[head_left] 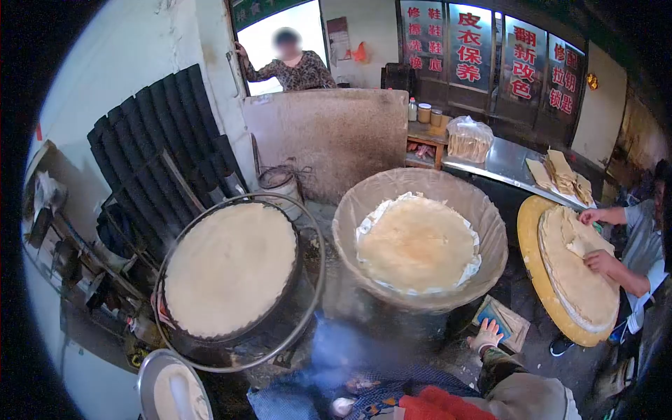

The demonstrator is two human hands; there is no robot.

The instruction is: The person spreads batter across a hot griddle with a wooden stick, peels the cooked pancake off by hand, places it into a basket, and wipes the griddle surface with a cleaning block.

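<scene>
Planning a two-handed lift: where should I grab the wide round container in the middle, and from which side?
Best bet: the container's rim, at opposite left and right points, coming down from the wearer's side. Its walls flare outward past the pale round sheet inside, leaving rim exposed on both sides; it's wide, so holding one side only would probably tip it.

- Flat white light fills the far doorway [309,24], its detail burnt out.
- The left wall [70,66] is bright and cool-toned; the right edge falls into gloom.
- Pale glare lies on the far metal counter [505,162].
- A bluish, blurred haze [343,346] smears the near centre.
- The head of the far person [302,72] is blurred.
- Strong fisheye distortion bends the sides; the corners are black.
</scene>
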